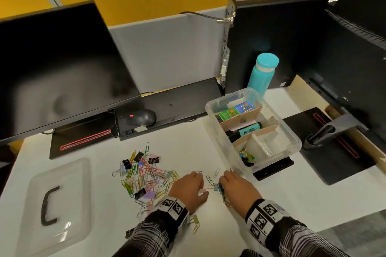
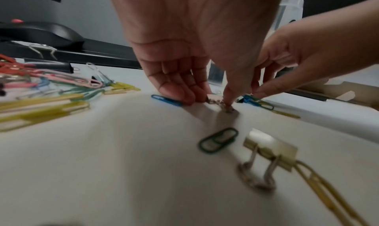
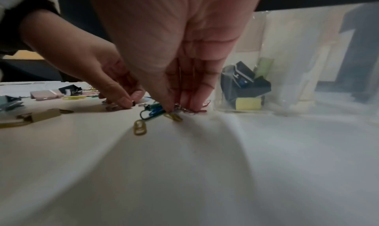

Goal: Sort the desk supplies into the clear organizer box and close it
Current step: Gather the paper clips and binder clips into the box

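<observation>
The clear organizer box (image 1: pixel 296 141) stands open at the right with cardboard dividers; it holds small boxes, highlighters and binder clips (image 1: pixel 246 155). A heap of coloured paper clips and binder clips (image 1: pixel 144 173) lies left of my hands. My left hand (image 1: pixel 202 187) pinches a pale binder clip (image 2: pixel 215 98) against the desk. Close beside it, my right hand (image 1: pixel 221 183) pinches a small bunch of paper clips (image 3: pixel 185 110), with a blue binder clip (image 3: pixel 156 112) at its fingertips. The box wall (image 3: pixel 297 59) stands just beyond the right hand.
The clear lid (image 1: pixel 60 200) with a black handle lies at the front left. A gold binder clip (image 2: pixel 270 146) and a green paper clip (image 2: pixel 218 139) lie near my left wrist. Behind are a mouse (image 1: pixel 144 117), a teal bottle (image 1: pixel 263 73), monitors and a computer tower.
</observation>
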